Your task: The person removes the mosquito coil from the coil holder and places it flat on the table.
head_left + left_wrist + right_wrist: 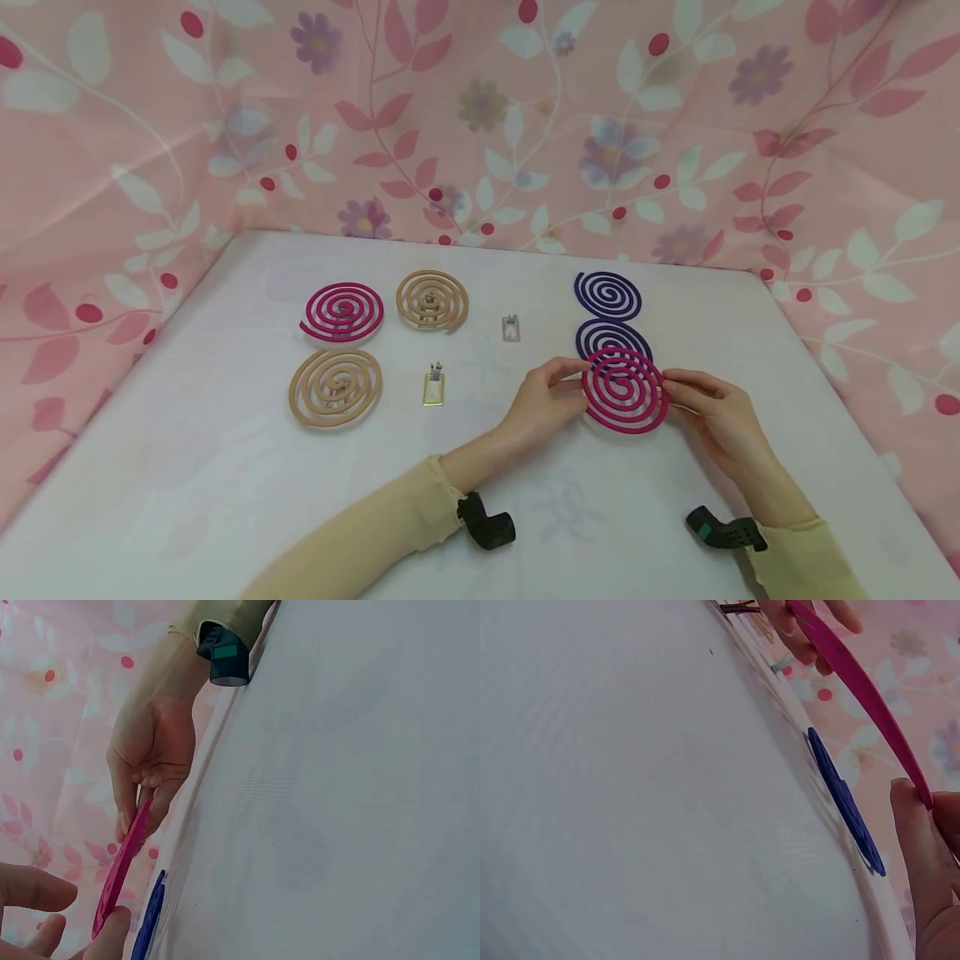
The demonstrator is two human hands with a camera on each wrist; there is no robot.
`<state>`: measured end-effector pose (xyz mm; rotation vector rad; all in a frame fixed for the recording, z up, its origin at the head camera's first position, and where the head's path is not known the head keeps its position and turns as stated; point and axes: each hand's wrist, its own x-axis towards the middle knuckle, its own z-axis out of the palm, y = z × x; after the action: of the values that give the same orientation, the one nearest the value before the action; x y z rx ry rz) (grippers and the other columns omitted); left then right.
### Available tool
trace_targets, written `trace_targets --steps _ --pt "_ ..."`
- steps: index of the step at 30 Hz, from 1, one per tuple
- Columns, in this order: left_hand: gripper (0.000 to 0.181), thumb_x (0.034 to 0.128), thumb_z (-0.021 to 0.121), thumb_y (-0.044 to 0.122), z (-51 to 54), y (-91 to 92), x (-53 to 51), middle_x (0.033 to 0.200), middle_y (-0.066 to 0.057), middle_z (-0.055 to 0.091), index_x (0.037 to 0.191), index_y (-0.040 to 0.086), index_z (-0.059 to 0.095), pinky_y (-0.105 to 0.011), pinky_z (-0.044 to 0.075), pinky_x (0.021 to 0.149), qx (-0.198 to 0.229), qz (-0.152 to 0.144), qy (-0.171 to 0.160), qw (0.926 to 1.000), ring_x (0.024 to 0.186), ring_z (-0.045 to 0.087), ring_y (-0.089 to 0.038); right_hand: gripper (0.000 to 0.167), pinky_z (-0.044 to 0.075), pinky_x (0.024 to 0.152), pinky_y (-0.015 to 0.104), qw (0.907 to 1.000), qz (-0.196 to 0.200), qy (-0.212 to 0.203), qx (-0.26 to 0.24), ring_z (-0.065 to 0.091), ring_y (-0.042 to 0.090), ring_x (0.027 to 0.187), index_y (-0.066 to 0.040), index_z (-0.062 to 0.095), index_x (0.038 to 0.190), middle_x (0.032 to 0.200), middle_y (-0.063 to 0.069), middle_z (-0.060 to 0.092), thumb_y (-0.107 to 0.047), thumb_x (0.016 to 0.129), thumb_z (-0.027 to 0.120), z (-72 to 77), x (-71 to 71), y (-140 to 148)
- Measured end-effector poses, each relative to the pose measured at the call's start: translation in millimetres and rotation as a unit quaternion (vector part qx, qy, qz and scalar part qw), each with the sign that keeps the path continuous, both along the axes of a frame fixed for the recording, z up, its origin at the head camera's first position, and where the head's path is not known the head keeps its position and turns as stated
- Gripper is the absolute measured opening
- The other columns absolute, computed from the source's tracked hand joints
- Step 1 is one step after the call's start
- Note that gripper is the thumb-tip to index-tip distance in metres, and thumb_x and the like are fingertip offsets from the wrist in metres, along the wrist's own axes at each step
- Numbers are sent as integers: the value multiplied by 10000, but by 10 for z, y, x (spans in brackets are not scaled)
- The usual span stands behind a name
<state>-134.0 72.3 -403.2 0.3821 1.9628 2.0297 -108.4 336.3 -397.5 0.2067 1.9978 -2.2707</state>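
A pink spiral coil, like a mosquito coil point(621, 388), is held up between both hands, above the table and tilted. My left hand point(542, 398) pinches its left edge, with thumb and fingers on either side. At the right edge, my right hand point(716, 421) grips the coil between thumb and fingertips. In the right wrist view the pink coil point(870, 697) looks slightly bowed between the hands. Behind it lie two dark blue coils, one farther back point(609, 292) and one nearer point(581, 340), which the pink coil partly covers.
On the left, another pink coil point(344, 310) and two tan coils, one behind point(432, 298) and one in front point(335, 387), sit over small metal stands. A gold stand point(433, 392) and a silver stand point(511, 328) are mid-table. Floral cloth point(480, 125) surrounds the white table point(225, 467).
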Motion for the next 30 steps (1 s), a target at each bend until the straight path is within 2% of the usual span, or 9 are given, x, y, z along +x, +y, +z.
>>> trace_targets --steps 9,17,26,30 --pt "415 879 659 -5 -39 13 14 1348 -88 629 1286 72 629 -265 543 952 -363 -130 7 9993 1239 610 -232 252 579 826 202 9992 -3 251 297 700 45 957 -53 703 1203 1050 -80 745 -80 956 661 -51 3 52" --pt "420 887 674 8 -81 23 18 1330 -90 638 1299 63 616 -320 497 1048 -470 -297 74 9984 1261 592 -230 326 573 816 185 9967 -56 178 794 715 42 934 7 667 1238 1020 -88 752 -123 940 696 -67 4 73" --pt "410 896 668 15 -74 31 63 1349 -73 630 1298 82 621 -350 469 1086 -579 -571 -29 9967 1281 577 -234 411 564 789 142 9872 -126 97 1584 698 17 901 10 625 1286 1003 -145 740 -225 954 689 -47 21 105" --pt "417 896 669 17 -54 29 86 1359 -67 624 1304 88 622 -353 465 1091 -614 -601 -21 9963 1288 572 -233 440 561 787 135 9812 -107 74 1925 694 11 898 13 608 1305 1007 -172 727 -252 962 679 -43 27 105"
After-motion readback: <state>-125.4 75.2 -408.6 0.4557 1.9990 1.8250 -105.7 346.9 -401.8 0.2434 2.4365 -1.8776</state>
